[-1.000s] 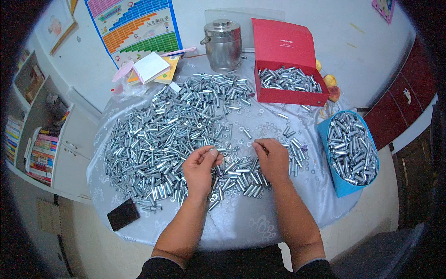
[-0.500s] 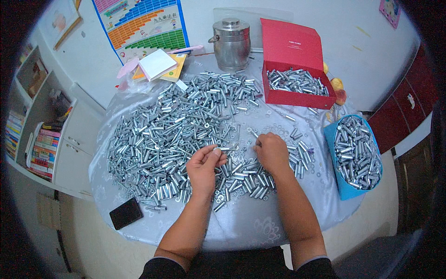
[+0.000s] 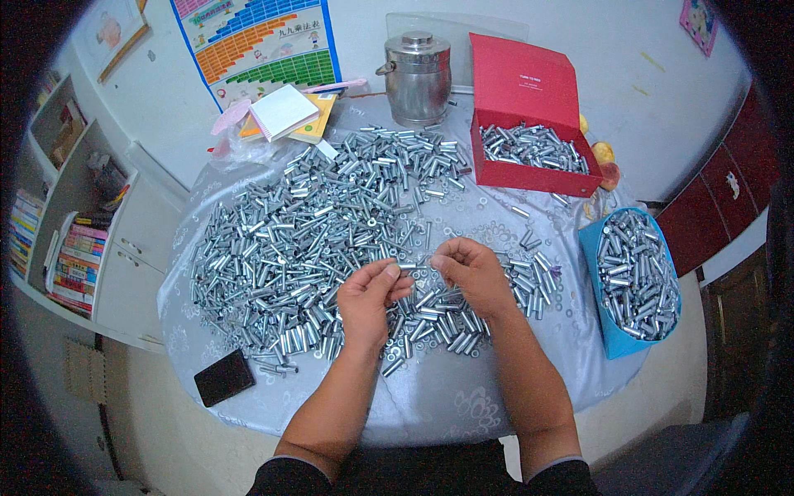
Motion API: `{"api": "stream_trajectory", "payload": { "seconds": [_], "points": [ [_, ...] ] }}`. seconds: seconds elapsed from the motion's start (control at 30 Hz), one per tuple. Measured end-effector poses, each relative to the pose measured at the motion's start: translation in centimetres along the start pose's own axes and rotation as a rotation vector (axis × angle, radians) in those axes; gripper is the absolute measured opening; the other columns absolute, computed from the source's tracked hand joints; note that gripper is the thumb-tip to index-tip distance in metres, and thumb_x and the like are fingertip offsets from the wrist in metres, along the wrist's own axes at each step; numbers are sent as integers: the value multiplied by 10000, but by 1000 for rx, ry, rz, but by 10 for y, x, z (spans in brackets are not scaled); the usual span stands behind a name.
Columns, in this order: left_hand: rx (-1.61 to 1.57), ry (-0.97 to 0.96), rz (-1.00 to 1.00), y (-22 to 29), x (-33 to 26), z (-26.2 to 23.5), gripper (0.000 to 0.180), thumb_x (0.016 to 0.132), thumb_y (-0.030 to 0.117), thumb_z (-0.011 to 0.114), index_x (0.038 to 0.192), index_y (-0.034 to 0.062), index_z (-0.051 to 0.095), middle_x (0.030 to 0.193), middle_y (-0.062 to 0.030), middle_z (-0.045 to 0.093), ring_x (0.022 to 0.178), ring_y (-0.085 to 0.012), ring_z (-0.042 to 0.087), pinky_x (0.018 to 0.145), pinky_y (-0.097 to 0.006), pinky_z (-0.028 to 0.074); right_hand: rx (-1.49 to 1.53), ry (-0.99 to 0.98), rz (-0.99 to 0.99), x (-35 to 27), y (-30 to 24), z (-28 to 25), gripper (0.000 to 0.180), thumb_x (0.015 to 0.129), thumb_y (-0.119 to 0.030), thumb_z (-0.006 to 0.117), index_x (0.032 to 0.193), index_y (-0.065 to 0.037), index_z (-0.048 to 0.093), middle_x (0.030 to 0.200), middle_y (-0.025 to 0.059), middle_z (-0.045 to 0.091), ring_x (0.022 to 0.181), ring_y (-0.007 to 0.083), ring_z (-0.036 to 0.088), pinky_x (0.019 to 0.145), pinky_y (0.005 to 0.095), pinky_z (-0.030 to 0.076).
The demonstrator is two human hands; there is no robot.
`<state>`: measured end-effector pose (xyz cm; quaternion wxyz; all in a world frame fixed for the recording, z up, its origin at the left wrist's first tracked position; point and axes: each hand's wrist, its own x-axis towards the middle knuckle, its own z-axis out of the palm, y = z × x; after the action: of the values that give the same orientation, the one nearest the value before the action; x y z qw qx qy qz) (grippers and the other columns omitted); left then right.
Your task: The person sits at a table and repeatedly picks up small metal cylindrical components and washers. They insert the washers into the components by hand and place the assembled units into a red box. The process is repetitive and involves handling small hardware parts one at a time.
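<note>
Over a wide heap of silver bolts, sleeves and washers (image 3: 289, 240), my two hands meet. My left hand (image 3: 368, 302) is closed, pinching a slim silver bolt (image 3: 411, 266) between thumb and fingers; its shaft points right. My right hand (image 3: 473, 277) is closed too, thumb and forefinger pressed together at the bolt's free end. Whatever small piece those right fingertips hold is hidden. Loose metal sleeves (image 3: 451, 329) lie just below the hands, with flat washers scattered among them.
A red open-lidded box (image 3: 529, 178) of metal sleeves stands at the back right, a blue bin (image 3: 614, 331) of them at the right edge. A steel pot (image 3: 418, 83), notebooks (image 3: 284, 113) and a black phone (image 3: 224, 378) also rest on the cloth-covered table (image 3: 438, 405).
My right hand has come left and slightly up from the scattered washers to the end of the bolt. My left hand stays nearly in place, still pinching the bolt.
</note>
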<state>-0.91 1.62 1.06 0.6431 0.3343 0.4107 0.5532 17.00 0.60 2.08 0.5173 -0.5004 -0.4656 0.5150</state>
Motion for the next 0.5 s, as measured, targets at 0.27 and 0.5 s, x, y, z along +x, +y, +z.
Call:
{"api": "stream_trajectory", "payload": {
  "seconds": [0.27,0.5],
  "points": [
    [-77,-7,-57,0,1,0,180,903,65,614,1047,-42,623,898,-149,687,736,-194,684,639,-271,577,144,9,-2,-1,1,3,63,866,-61,648,909,-21,623,779,10,607,641,83,537,586,223,447],
    [-114,-32,-73,-3,1,-2,172,903,80,621,1030,-37,621,890,-143,686,743,-187,680,644,-264,573,57,18,-77,-3,3,14,92,880,-73,637,944,-9,627,781,8,616,657,72,547,600,226,459]
  ]
}}
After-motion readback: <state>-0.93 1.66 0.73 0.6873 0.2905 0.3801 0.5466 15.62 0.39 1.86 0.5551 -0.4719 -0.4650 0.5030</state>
